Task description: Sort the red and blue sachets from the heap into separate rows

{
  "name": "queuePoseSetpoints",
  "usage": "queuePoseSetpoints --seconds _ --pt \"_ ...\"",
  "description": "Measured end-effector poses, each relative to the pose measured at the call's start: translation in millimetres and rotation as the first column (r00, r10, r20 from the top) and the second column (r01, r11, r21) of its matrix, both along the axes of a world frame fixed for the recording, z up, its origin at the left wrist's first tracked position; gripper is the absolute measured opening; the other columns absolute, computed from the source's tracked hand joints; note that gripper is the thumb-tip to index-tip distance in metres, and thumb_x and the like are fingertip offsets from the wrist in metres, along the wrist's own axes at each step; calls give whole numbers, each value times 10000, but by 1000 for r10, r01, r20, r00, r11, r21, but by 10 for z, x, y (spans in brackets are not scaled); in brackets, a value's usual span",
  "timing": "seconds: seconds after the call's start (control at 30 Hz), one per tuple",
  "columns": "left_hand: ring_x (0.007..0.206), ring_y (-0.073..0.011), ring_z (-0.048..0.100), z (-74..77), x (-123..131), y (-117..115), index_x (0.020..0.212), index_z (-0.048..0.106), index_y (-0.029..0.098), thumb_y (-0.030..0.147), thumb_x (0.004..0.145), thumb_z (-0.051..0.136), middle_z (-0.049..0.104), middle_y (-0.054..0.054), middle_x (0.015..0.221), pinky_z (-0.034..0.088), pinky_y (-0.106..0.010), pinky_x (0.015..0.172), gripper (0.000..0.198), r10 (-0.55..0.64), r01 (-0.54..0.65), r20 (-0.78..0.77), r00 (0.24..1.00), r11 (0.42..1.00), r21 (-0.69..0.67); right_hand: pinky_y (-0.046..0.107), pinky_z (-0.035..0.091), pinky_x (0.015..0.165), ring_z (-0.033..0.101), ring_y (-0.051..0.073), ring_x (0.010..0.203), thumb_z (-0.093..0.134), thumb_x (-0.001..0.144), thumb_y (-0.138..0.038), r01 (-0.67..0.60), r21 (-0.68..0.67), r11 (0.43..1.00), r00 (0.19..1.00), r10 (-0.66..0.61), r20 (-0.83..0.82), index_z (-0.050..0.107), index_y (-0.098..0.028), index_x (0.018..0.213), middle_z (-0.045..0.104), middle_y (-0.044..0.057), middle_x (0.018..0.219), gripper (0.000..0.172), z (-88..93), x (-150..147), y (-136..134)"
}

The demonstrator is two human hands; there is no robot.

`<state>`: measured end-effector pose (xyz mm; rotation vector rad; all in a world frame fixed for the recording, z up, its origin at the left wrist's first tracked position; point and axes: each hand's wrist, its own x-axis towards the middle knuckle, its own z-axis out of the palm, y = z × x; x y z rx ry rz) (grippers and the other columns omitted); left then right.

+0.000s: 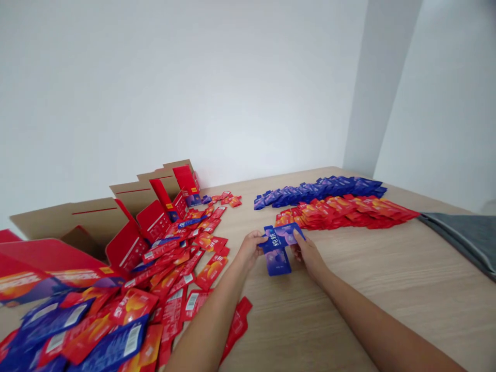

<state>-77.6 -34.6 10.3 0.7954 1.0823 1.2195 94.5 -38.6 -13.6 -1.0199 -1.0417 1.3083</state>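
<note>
My left hand point(249, 250) pinches the left end of a blue sachet point(284, 236) printed with white characters, held sideways over the table. My right hand point(307, 251) grips the same sachet's right end. A second blue sachet point(278, 263) sits crosswise behind it, its lower part showing below; which fingers hold it, I cannot tell. Just beyond my hands, a row of overlapping red sachets point(344, 212) runs to the right, with a row of blue sachets point(320, 190) behind it. A single red sachet point(237, 326) lies beside my left forearm.
Loose red and blue sachets point(170, 281) are heaped on the left. Several open red cardboard boxes point(127, 243) stand behind that heap. A grey cloth item point(465, 238) lies at the right edge of the wooden table point(349, 274). White walls rise behind.
</note>
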Motion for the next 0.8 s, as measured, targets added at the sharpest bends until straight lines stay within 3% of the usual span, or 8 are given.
queuePoseSetpoints --seconds 0.1,0.27,0.37,0.5,0.6,0.8 --pt "454 -98 541 -72 18 25 580 475 166 164 496 750 585 28 512 421 -206 493 288 54 -54 23 998 998 24 173 217 319 367 56 329 645 625 -570 -69 -31 997 998 69 10 485 -189 617 480 -71 411 413 -22 24 28" --pt "465 -91 523 -118 -107 -27 601 522 168 272 479 791 578 43 510 394 -198 492 313 101 -105 48 994 991 85 192 327 338 473 90 337 665 607 -570 -271 -74 960 961 274 33 505 -182 649 593 -15 448 422 -3 -24 -16" --pt "469 -89 522 -114 -191 -52 626 549 164 314 497 799 591 38 523 391 -194 494 318 26 -26 -3 1000 994 108 198 354 345 501 100 344 640 643 -597 -258 -73 963 965 260 20 517 -183 713 616 -9 473 438 32 -51 -36" --pt "471 -93 526 -139 -229 -44 640 570 156 320 504 807 600 30 528 393 -190 484 319 -55 58 -28 998 994 94 171 259 299 407 67 291 644 656 -594 -188 -75 979 979 193 65 513 -189 786 538 -70 421 445 48 -25 -39" --pt "451 -91 515 -179 -175 -27 616 572 145 265 518 807 588 25 506 390 -190 468 281 39 -40 44 998 999 28 164 241 305 411 66 304 633 662 -589 -172 -80 982 977 180 115 484 -199 799 536 -74 436 439 10 -48 -68" --pt "503 -120 584 -185 104 -48 637 572 152 266 730 665 629 -6 557 481 -239 559 173 293 -273 222 930 955 -119 235 286 307 435 127 304 424 811 -596 -84 -9 996 944 83 319 416 -249 812 528 -48 455 347 -81 -301 -216"
